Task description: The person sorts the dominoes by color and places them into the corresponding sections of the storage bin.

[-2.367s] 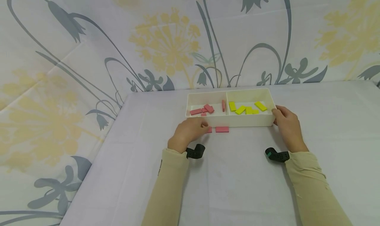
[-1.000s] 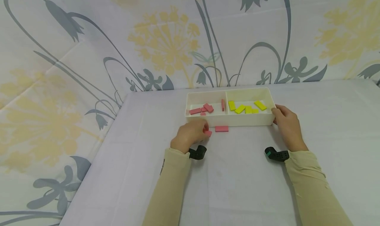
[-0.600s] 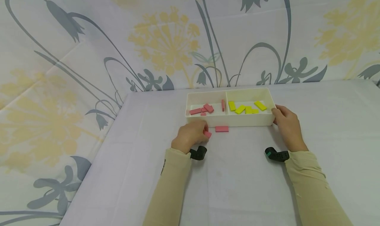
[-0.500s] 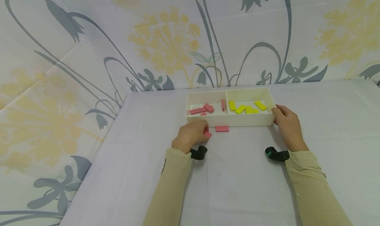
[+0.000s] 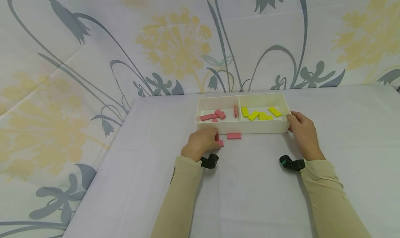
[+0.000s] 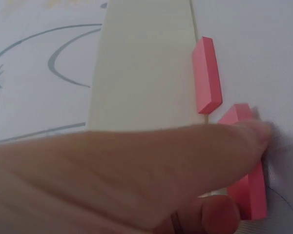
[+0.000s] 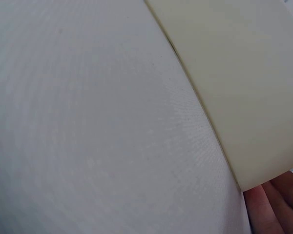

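A white two-compartment box (image 5: 253, 127) stands near the back of the table. My left hand (image 5: 201, 143) is in front of its left part, pinching a pink domino-like block (image 6: 257, 195) between thumb and fingers; the hand covers part of it. A second pink block (image 5: 234, 136) lies on the cloth just to the right, along the box's front wall. At the box's right end, my right hand (image 5: 303, 135) grips the front corner, thumb near the rim. In the right wrist view only some fingers (image 7: 278, 207) show beside the box corner.
Several pink blocks (image 5: 206, 117) lie loose in the left compartment, one of them standing against the divider (image 5: 239, 108). The right compartment holds several yellow blocks (image 5: 274, 111). A white cloth (image 5: 250, 189) covers the table, and a flower-patterned cloth (image 5: 175, 40) hangs behind.
My left hand has drawn its pink block slightly away from the box, toward me, and turned it a little. My right hand, the box and the other blocks have stayed put.
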`<state>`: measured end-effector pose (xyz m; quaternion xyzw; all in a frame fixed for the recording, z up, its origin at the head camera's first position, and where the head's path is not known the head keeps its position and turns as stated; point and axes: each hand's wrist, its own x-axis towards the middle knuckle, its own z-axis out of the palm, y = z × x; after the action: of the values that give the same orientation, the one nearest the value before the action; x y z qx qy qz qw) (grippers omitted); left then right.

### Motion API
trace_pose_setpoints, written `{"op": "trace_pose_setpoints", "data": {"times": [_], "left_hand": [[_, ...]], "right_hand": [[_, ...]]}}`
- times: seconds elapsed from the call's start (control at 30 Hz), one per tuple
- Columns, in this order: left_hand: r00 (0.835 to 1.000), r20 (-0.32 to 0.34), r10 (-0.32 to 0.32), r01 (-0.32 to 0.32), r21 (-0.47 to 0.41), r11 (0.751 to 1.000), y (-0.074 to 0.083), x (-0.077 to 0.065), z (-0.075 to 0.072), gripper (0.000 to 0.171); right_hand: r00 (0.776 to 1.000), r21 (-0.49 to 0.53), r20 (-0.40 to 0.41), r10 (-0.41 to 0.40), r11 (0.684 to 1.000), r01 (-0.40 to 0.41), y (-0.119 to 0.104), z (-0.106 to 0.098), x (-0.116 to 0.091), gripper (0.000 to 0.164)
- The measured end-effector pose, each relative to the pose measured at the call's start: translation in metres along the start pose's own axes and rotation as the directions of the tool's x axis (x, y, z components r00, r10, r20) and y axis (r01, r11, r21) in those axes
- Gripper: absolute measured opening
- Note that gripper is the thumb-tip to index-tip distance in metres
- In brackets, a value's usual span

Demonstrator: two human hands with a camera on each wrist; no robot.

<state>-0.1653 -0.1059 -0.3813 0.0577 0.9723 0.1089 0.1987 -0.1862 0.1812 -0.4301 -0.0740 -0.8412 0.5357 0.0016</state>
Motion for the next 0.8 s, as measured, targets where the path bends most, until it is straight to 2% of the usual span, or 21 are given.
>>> {"op": "trace_pose_setpoints", "data": {"times": [0.17,0.43,0.8], "left_hand": [[1.000,0.007,0.029,-0.030,0.004,1.000,-0.0001,0.0005,-0.0017,0.021],[0.999,0.021,0.041,-0.040,-0.019,0.999,0.0002,-0.0021,-0.0052,0.020],[0.998,0.021,0.051,-0.048,-0.131,0.990,-0.0013,-0.0042,-0.0088,0.014]], "right_hand": [[1.000,0.004,0.001,-0.003,1.000,0.003,0.0001,0.0000,0.0009,0.065],[1.000,0.004,-0.002,-0.001,1.000,0.001,0.0014,0.0006,0.0010,0.065],[1.000,0.006,0.000,-0.002,1.000,0.002,0.0013,0.0005,0.0007,0.065]]}}
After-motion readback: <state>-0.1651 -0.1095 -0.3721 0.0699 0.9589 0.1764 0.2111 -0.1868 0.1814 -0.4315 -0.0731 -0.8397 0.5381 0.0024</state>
